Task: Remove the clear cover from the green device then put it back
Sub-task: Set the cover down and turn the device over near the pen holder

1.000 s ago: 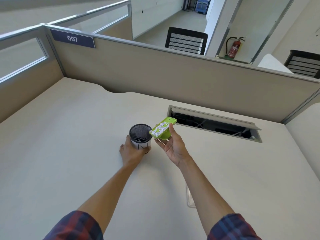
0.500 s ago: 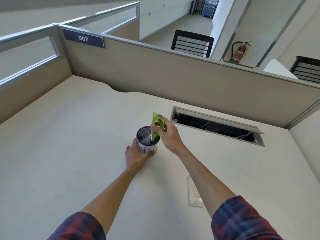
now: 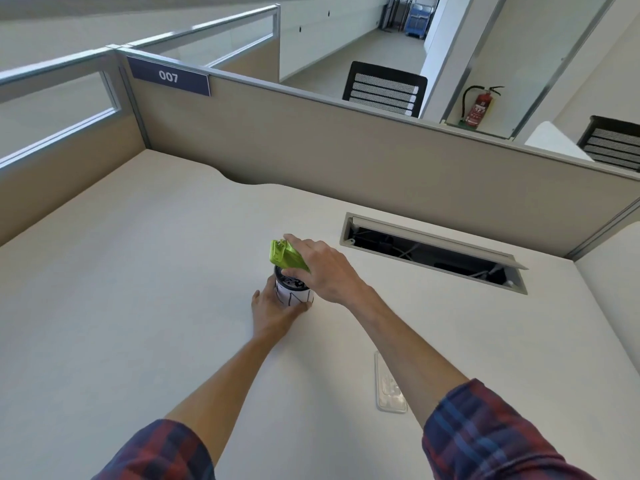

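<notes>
My right hand (image 3: 323,271) grips the green device (image 3: 283,255) and holds it tipped face down over the mouth of a small black-and-white cup (image 3: 293,292). That cup stands on the desk with my left hand (image 3: 273,311) wrapped around its near side. The clear cover (image 3: 389,384) lies flat on the desk by itself, below my right forearm and well apart from the device.
An open cable hatch (image 3: 433,252) is cut into the desk (image 3: 138,271) at the back right. Beige partition walls (image 3: 311,150) close the desk at the back and left. Office chairs and a fire extinguisher stand beyond the partition.
My right hand has turned the green device from face up beside the cup to tipped over the cup's mouth. My left hand has stayed on the cup.
</notes>
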The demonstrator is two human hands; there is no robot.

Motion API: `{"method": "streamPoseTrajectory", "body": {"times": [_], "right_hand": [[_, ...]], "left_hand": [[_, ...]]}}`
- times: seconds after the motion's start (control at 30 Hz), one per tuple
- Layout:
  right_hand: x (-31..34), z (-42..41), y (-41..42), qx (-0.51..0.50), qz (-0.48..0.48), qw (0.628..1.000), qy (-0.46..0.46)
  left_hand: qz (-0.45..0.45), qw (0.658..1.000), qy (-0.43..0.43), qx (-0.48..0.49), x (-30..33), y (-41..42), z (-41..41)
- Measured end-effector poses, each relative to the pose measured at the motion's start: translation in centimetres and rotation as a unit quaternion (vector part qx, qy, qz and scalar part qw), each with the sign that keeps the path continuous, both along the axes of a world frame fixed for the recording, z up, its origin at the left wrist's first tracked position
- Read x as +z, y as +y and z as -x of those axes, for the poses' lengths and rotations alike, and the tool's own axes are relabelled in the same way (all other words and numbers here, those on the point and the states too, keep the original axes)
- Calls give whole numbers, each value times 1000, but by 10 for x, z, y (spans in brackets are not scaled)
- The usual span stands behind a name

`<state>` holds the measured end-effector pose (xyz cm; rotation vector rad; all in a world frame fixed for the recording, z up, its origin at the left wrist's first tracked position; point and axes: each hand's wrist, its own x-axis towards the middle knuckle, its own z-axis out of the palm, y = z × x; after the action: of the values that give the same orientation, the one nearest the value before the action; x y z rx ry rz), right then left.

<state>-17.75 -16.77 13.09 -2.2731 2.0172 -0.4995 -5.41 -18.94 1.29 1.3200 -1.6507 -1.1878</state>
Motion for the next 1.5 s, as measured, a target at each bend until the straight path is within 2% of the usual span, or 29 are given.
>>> {"method": "streamPoseTrajectory", "body": {"times": [0.3,0.77,0.93,1.07,1.17,1.23,1.27,1.37,1.43,1.5], "right_hand": [[-2,-1,0,-12,16,996,82],[-11,-3,-3,-26,14,997,74],[-12,-2,-1,-34,13,998,53],[-13,0,1,-36,4,999,38],[-11,4,5,-75,31,995,-60],[-11,3,11,-125,55,968,-209],[-10,1,16,-152,64,937,-307],[-13,-2,28,-219,36,783,-581],[-16,-3,40,-234,3,691,-684],[-18,-4,54,-221,-13,611,-760]], "left_hand": [[17,1000,-8,2,-1,0,0],[26,1000,-14,1,4,1,-1],[39,999,-16,-9,2,2,-2],[9,999,-29,-30,7,3,-6],[-10,997,-56,-46,11,3,-12],[-36,994,-92,-40,9,6,-17],[-44,994,-99,-31,11,9,-19],[-28,994,-107,-3,15,24,-20],[4,996,-87,32,23,38,-18],[37,996,-31,74,32,54,-14]]}}
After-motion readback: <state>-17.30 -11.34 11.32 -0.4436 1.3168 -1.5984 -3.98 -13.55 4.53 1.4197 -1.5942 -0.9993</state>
